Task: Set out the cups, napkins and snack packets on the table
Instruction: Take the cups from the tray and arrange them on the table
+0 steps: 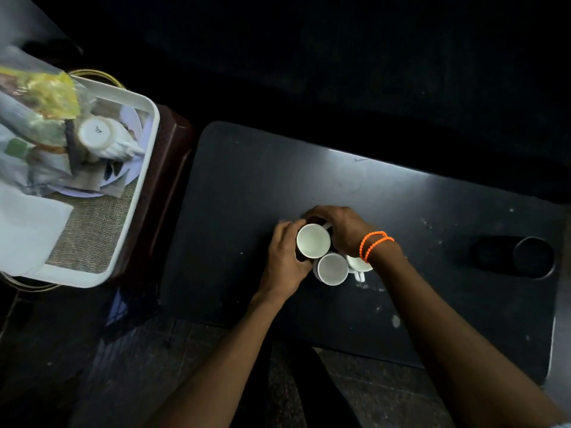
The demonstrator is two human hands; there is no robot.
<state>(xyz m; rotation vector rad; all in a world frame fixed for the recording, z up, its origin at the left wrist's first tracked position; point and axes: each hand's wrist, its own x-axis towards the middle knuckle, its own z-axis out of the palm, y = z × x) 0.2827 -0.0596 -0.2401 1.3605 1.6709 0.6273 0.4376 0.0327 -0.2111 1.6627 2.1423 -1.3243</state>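
A white plastic tray (145, 168) lined with woven mat (92, 230) sits left; a round recessed cup-holder (533, 257) lies right.

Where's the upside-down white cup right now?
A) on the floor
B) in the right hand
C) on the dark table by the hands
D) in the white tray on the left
D: the upturned cup lies base-up in the white tray, off the dark table.
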